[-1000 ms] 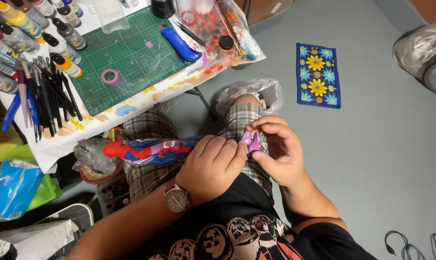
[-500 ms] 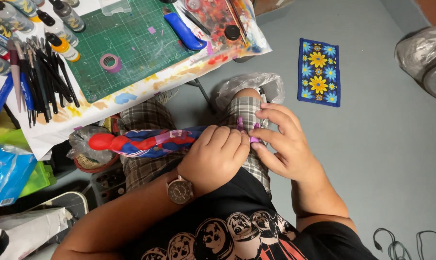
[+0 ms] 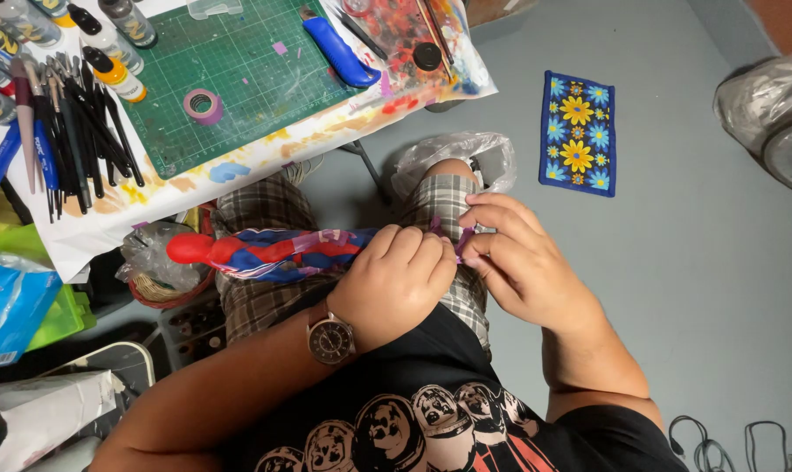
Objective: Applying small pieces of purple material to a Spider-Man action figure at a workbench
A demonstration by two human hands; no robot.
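Head view: red-and-blue action figure [image 3: 265, 252] lies across the lap on plaid shorts, partly wrapped in purple masking tape. Left hand [image 3: 396, 284] is closed around the figure's lower end, pinning it against the thigh. Right hand [image 3: 518, 262] pinches a purple tape strip [image 3: 462, 240] between fingertips, just beside the left hand. Risk: the strip may fold onto itself or stick to fingers; the figure could roll off the knee if the left hand loosens. Tape roll [image 3: 202, 106] sits on green cutting mat [image 3: 239, 61], well apart.

We see a green cutting mat [image 3: 239, 70] and blue knife [image 3: 339, 51] above our hand, a flowery cloth [image 3: 578, 133] to its right.
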